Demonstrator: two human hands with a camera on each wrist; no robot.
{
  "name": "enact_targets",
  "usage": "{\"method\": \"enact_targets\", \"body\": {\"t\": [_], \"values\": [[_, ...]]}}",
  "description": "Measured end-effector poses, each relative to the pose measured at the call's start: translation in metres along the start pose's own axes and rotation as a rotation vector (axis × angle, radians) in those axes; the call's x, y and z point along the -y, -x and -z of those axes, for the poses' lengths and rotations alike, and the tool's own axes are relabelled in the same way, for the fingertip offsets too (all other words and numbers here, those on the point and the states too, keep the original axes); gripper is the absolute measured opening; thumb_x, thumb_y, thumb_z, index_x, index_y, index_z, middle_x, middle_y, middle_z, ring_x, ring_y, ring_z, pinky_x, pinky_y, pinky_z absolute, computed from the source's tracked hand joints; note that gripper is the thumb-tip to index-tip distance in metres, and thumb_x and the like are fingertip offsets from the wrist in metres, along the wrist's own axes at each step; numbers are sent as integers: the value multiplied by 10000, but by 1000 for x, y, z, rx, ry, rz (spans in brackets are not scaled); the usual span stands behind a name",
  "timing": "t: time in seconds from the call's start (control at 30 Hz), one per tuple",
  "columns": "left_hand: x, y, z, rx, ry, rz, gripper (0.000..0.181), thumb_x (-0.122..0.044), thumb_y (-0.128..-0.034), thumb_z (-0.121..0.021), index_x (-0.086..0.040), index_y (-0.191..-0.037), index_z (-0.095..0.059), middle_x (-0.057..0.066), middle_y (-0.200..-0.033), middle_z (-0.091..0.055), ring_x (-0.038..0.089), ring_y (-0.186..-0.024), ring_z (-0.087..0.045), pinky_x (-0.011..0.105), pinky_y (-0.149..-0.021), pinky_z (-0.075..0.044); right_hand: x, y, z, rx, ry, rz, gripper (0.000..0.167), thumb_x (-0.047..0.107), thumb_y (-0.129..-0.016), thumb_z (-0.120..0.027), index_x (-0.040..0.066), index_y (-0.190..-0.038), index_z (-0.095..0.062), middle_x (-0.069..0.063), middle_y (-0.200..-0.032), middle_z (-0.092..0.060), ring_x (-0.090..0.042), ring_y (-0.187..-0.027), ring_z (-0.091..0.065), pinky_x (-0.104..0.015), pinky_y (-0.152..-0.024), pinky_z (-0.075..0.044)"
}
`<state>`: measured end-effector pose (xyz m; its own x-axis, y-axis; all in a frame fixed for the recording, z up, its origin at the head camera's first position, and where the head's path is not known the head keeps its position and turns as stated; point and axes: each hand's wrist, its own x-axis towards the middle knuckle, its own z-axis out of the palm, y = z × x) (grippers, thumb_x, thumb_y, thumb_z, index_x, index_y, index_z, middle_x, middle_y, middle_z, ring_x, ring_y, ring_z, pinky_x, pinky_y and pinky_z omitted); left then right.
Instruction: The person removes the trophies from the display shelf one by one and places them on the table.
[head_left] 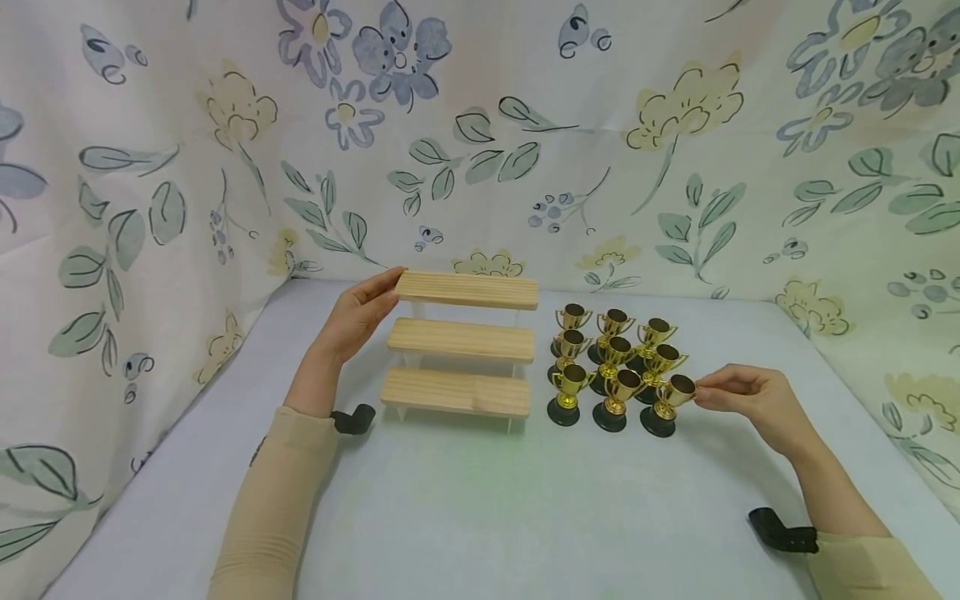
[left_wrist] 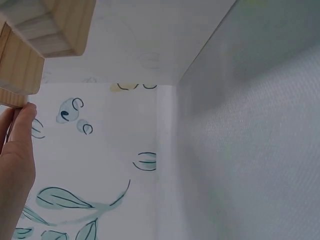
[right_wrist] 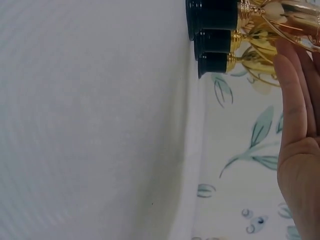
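A three-tier wooden display stand with pale board shelves on clear supports stands on the table. My left hand is at the left end of its top board, with fingers and thumb holding the edge; the left wrist view shows the board ends from below. To the right, several small gold trophy cups on black bases stand upright in rows. My right hand pinches the handle side of the front right trophy, which rests on the table. In the right wrist view, black trophy bases are beside my fingers.
A white cloth-covered table lies beneath everything. A floral curtain hangs behind it and along both sides. Black camera mounts sit at my left wrist and right wrist.
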<state>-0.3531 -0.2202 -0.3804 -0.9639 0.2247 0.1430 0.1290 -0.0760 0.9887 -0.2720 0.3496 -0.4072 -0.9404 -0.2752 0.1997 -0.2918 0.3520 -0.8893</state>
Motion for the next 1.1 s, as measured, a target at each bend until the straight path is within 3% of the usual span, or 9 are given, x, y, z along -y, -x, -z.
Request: {"method": "enact_targets", "body": {"t": [0.3,0.47,0.77,0.97,1.1], "values": [[1,-3,-2,2,8,-9,543,-98,-1036,-492,-58,-1548,-314,125,-1624,-306,101,-1423,-408,268,-1265,-289,-1,0,1,-20,-201,111,230,-124,-929,-543,0,-1007,-720,54,-948,-784,-82,-820,-755,-227,-724,-639],[1,-3,-1,-2,-12,-6,553,-121,-1032,-511,-70,-1548,-320,115,-1627,-309,138,-1459,-376,298,-1279,-266,3,-2,0,-59,-235,190,228,-90,-971,-475,-43,-990,-697,19,-958,-790,-96,-851,-763,-243,-708,-641],[1,-2,0,-3,-6,-5,561,-123,-1027,-523,-62,-1546,-320,121,-1624,-313,94,-1419,-414,283,-1271,-283,22,-1,-13,-277,-189,281,140,-93,-945,-546,-168,-1004,-649,43,-977,-790,-66,-902,-753,-156,-790,-614],[1,-1,-1,-4,-20,-5,566,-138,-1028,-525,-65,-1548,-316,121,-1622,-318,111,-1440,-398,294,-1278,-269,39,-4,-24,-459,-140,283,193,-72,-925,-592,-190,-1071,-639,67,-1028,-781,-37,-943,-735,-95,-856,-574],[0,-1,-1,-7,-33,-5,565,-154,-1028,-531,-70,-1546,-323,115,-1620,-325,104,-1446,-393,305,-1280,-265,48,-10,-32,-514,-91,254,221,-54,-922,-606,-165,-1108,-645,88,-1070,-768,-29,-985,-716,-65,-887,-548]]}}
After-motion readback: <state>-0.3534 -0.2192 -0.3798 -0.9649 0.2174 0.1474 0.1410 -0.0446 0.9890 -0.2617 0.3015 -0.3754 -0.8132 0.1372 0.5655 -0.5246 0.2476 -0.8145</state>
